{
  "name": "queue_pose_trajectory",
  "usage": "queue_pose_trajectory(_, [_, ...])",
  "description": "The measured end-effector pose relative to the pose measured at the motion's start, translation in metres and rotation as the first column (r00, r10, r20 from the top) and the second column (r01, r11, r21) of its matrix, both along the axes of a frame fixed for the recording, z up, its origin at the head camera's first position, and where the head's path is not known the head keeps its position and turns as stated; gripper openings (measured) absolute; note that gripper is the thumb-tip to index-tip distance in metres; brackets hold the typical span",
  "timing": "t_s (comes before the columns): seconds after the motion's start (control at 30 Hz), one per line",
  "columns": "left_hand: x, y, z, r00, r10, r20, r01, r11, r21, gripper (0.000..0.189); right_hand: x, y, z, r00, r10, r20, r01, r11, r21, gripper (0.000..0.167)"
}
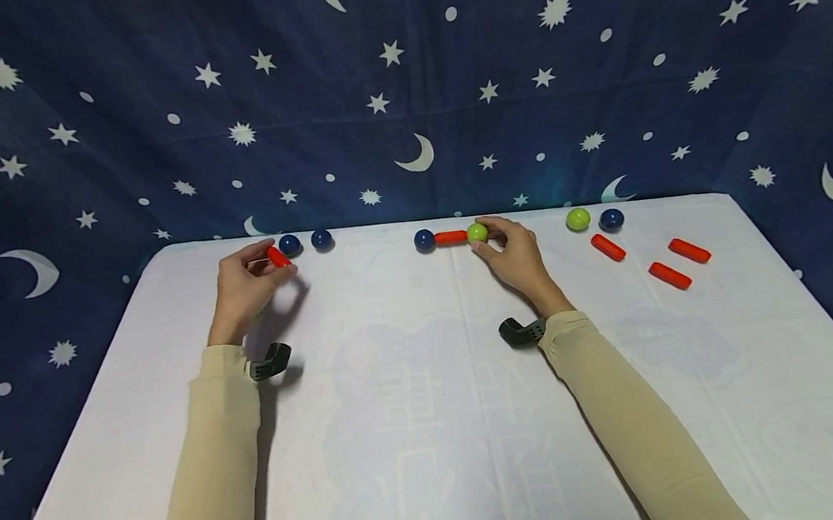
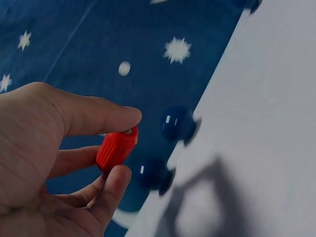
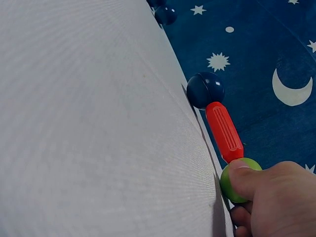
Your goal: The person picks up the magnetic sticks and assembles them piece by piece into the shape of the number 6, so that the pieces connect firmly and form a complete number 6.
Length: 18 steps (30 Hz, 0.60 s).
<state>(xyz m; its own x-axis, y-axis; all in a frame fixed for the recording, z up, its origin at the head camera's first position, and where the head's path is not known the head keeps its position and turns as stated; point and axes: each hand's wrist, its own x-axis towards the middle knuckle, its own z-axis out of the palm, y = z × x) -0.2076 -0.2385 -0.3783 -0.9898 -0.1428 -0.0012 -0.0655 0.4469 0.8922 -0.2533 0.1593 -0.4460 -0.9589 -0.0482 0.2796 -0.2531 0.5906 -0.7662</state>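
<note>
Between thumb and fingers, my left hand (image 1: pixel 244 289) holds a short red rod (image 1: pixel 277 257) up off the table. The left wrist view shows this red rod (image 2: pixel 116 150) end-on, with a small metal spot at its tip. Two blue balls (image 1: pixel 290 245) lie just beyond that hand, apart from the rod. My right hand (image 1: pixel 520 260) pinches a green ball (image 1: pixel 477 233). That ball touches one end of another red rod (image 3: pixel 224 131), whose far end meets a blue ball (image 3: pixel 205 90), making a straight row near the table's back edge.
Right of my right hand lie a green ball (image 1: pixel 577 219), a blue ball (image 1: pixel 612 220) and a red rod (image 1: pixel 607 247). Two more red rods (image 1: pixel 690 250) are farther right. The white table (image 1: pixel 417 427) ends at a dark blue curtain (image 1: pixel 397 61) with stars and moons.
</note>
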Motion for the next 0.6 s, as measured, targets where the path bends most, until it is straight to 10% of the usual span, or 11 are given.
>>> queue_pose_trajectory(0.23, [-0.001,0.034,0.002,0.992,-0.125,-0.010,0.125,0.992,0.000,0.061,0.000,0.000,-0.002,1.000,0.002,0.005,-0.002,1.000,-0.004,0.043])
queue_pose_trajectory(0.6, [-0.004,0.093,-0.010,0.936,-0.350,-0.046,0.351,0.936,0.013,0.059,0.000,0.000,-0.001,1.000,-0.006,-0.008,0.006,1.000,0.010,0.043])
